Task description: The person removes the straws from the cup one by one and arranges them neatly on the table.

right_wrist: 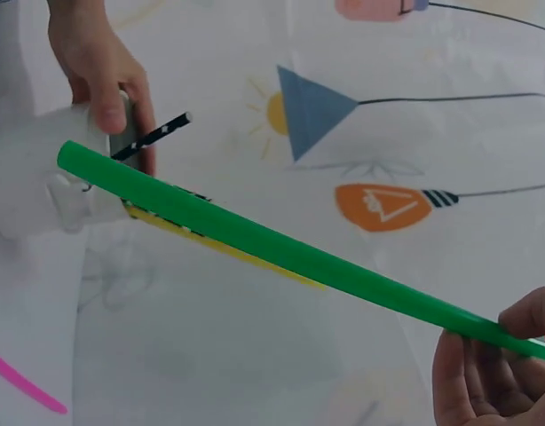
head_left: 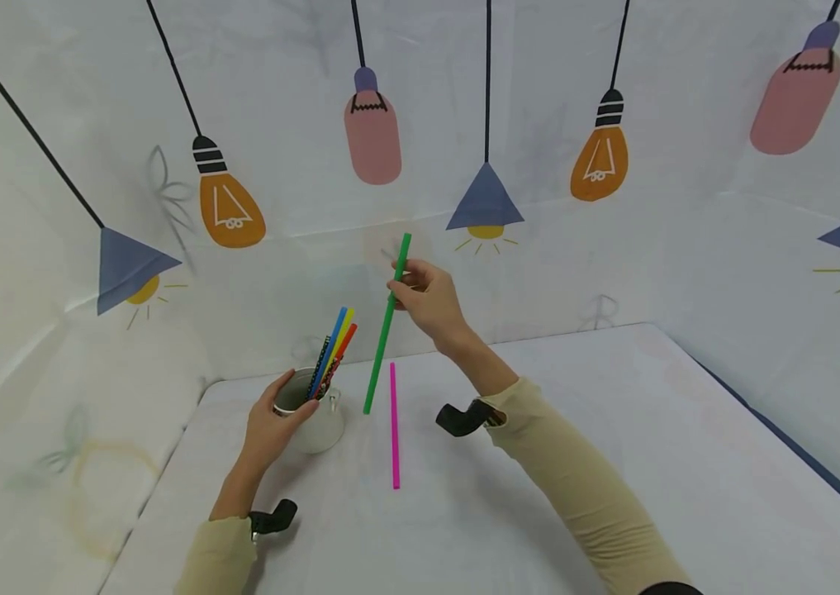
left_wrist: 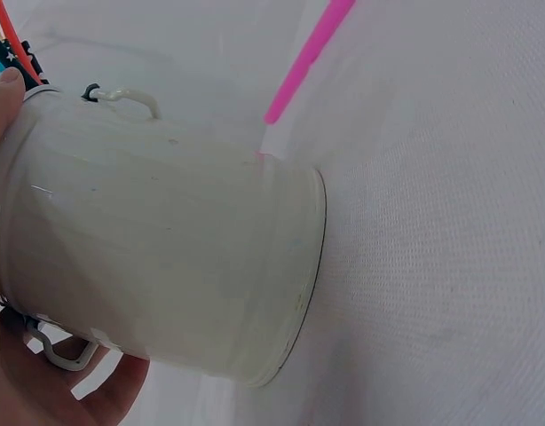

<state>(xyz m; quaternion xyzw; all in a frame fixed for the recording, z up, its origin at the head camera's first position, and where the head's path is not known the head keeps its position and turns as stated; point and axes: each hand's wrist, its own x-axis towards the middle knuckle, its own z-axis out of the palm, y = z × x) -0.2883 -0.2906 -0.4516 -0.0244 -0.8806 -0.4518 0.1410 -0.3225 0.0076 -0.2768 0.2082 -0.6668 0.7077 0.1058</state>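
Note:
My right hand (head_left: 433,307) pinches a green straw (head_left: 381,351) near its upper end. It hangs tilted above the table, its lower end to the right of a small white metal bucket (head_left: 325,431). The left hand (head_left: 268,427) grips this bucket around the rim, thumb on the near side. Inside lean a blue straw (head_left: 328,351), a yellow straw (head_left: 348,316), a red straw (head_left: 346,339) and black patterned ones. In the left wrist view, small handle loops (left_wrist: 130,96) show on the bucket's sides. A pink straw (head_left: 394,430) lies on the table to the bucket's right.
The white-covered table (head_left: 583,463) meets a white sheet wall (head_left: 301,281) printed with hanging lamps and bulbs. Black wrist mounts (head_left: 464,419) stick out from both sleeves. A dark blue strip (head_left: 799,446) runs along the table's right edge.

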